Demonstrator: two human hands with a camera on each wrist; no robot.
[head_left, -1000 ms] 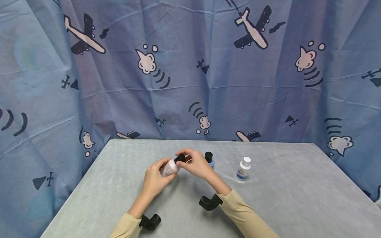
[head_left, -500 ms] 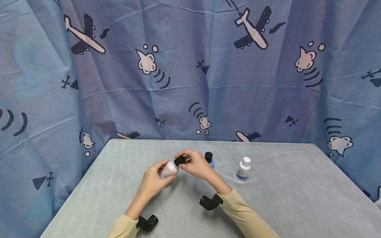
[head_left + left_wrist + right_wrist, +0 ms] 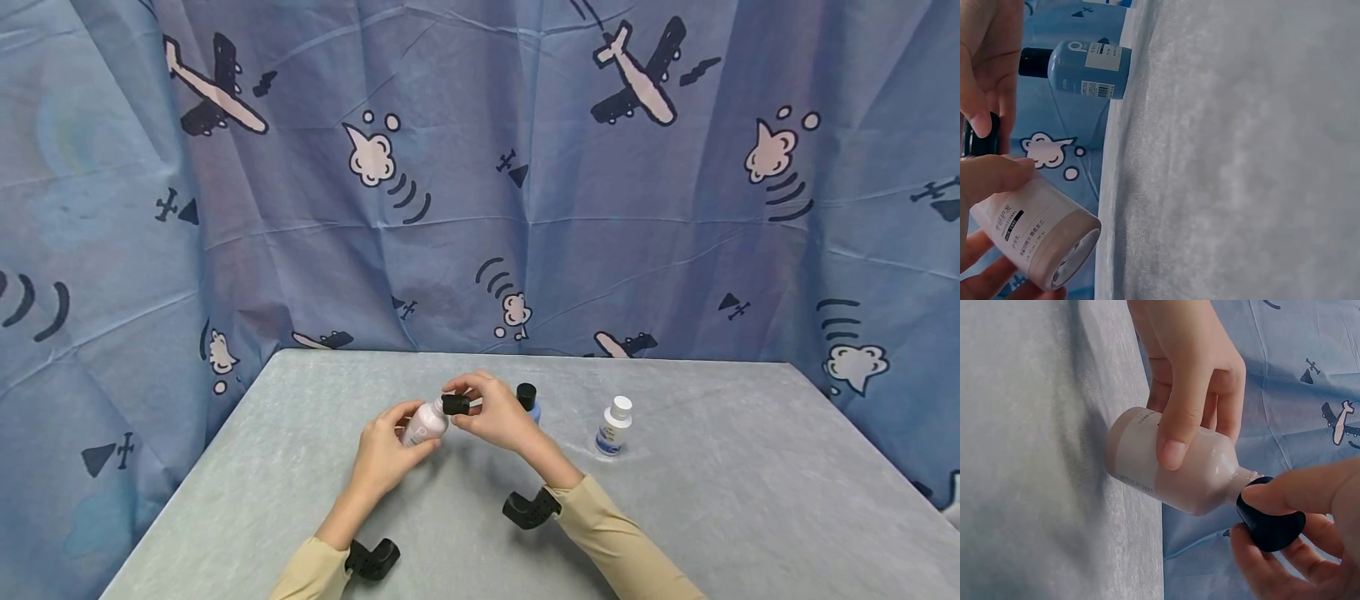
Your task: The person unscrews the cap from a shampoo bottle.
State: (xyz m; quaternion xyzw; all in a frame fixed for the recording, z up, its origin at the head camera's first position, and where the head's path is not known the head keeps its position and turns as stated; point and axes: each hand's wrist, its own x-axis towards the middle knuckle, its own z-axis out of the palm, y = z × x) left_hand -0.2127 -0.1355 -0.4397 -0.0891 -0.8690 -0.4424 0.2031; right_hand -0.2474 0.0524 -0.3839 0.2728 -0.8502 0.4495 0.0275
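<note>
My left hand (image 3: 382, 450) grips a small pale pink bottle (image 3: 425, 423) round its body, tilted above the table. In the right wrist view the thumb lies across the front of the bottle (image 3: 1179, 465). My right hand (image 3: 491, 412) pinches a black cap (image 3: 455, 405) between thumb and fingers. That cap (image 3: 1269, 519) sits askew at the bottle's neck, and part of the neck shows bare. Whether cap and neck still touch, I cannot tell.
A blue bottle with a black cap (image 3: 527, 396) stands behind my right hand, partly hidden by it. Farther right is a white bottle with a white cap (image 3: 614, 426). The grey table (image 3: 712, 500) ends at a patterned blue curtain (image 3: 450, 183).
The black cap has turned from in line with the bottle to nearly sideways, and the neck has come into view. My left hand has shifted slightly left with the bottle.
</note>
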